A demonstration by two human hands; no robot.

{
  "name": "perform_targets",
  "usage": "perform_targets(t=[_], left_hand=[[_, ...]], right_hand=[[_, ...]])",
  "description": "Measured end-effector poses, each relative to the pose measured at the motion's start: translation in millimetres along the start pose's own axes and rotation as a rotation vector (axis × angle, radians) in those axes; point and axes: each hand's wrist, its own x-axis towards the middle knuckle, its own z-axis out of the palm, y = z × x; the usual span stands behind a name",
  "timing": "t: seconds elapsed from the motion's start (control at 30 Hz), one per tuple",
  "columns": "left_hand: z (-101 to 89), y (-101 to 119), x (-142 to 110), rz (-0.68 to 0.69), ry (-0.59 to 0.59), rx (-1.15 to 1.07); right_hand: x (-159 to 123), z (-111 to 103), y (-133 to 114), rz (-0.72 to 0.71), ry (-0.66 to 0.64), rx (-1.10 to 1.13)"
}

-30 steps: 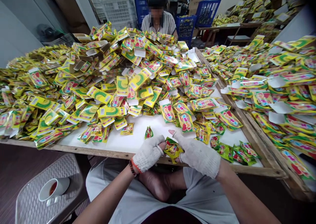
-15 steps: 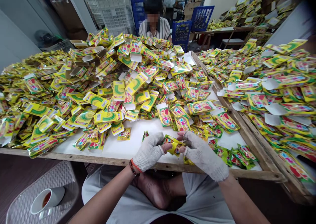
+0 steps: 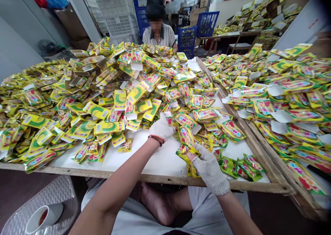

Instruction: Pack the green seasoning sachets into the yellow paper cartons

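Observation:
My left hand [image 3: 161, 127], in a white fingerless glove, reaches forward over the white tabletop [image 3: 144, 152] and closes on a flat yellow carton [image 3: 169, 117] at the edge of the big heap of yellow cartons [image 3: 103, 86]. My right hand [image 3: 208, 167], also gloved, stays near the table's front edge and pinches a stack of small yellow-green sachets [image 3: 186, 151]. More green sachets [image 3: 240, 164] lie loose just right of that hand.
A second wooden-edged table [image 3: 281, 100] heaped with cartons stands at the right. A person in a striped shirt [image 3: 159, 33] sits at the far end. Blue crates [image 3: 196, 29] and white crates [image 3: 113, 10] stand behind. A cup of dark drink [image 3: 43, 216] rests on a stool at lower left.
My left hand let go of the sachets and reached forward to the carton heap. My right hand kept the sachets and shifted slightly right. The view tilted upward.

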Motion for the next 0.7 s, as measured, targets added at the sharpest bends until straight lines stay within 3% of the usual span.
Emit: perform_targets(t=[0.13, 0.23, 0.33, 0.4, 0.53, 0.7], left_hand=[[-8.4, -20.9, -22.9, 0.124, 0.039, -0.061], [-12.8, -44.5, -51.4, 0.26, 0.112, -0.073], [-9.4, -58.6, -78.9, 0.34, 0.163, -0.042], [-6.5, -61.3, -93.6, 0.394, 0.156, -0.04], [-11.0, -59.5, -112.0, 0.53, 0.081, -0.026], [-24.9, -56.4, -121.3, 0.595, -0.039, 0.053]], right_hand=[[-1.5, 2.6, -5.3, -0.009, 0.011, 0.048], [-3.9, 1.9, -14.8, 0.066, -0.006, 0.126], [-6.1, 1.5, -26.4, 0.123, -0.047, 0.275], [-5.7, 0.7, -33.5, 0.089, -0.023, 0.277], [1.3, -5.7, -41.1, -0.135, 0.05, -0.052], [10.4, -18.4, -42.4, -0.267, -0.246, -0.41]])
